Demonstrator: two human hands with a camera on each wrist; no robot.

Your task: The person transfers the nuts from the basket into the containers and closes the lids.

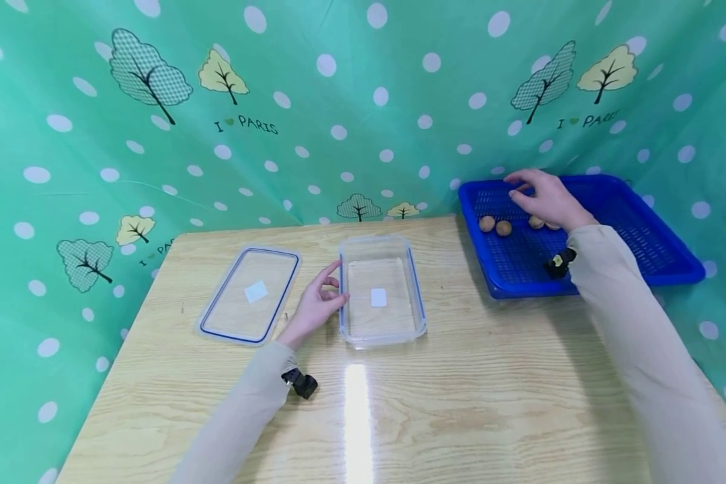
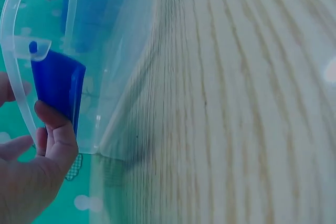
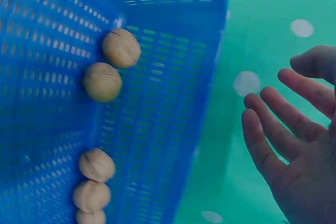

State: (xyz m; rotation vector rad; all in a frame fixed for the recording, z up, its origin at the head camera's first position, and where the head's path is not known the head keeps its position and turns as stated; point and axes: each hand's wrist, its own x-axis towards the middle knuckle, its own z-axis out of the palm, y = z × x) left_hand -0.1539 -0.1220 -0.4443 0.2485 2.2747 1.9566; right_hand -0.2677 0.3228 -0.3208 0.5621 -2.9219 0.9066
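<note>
A clear rectangular food container [image 1: 382, 282] stands without its lid on the wooden table. My left hand [image 1: 317, 301] holds it at its left side, with curled fingers and thumb at the rim; in the left wrist view the hand [image 2: 37, 163] is against the clear wall. On the right, my right hand [image 1: 547, 195] hovers over the far rim of a blue plastic basket [image 1: 496, 286], fingers spread and slightly bent, holding nothing. Several walnuts [image 1: 503, 228] lie in the basket; the right wrist view shows walnuts [image 3: 102, 82] along its bottom, apart from the hand [image 3: 299, 135].
The clear lid [image 1: 248, 296] with a blue seal lies flat left of the container, beside my left forearm. A green polka-dot cloth [image 1: 302, 154] hangs behind the table [image 1: 448, 403]. The basket's raised rim surrounds the walnuts.
</note>
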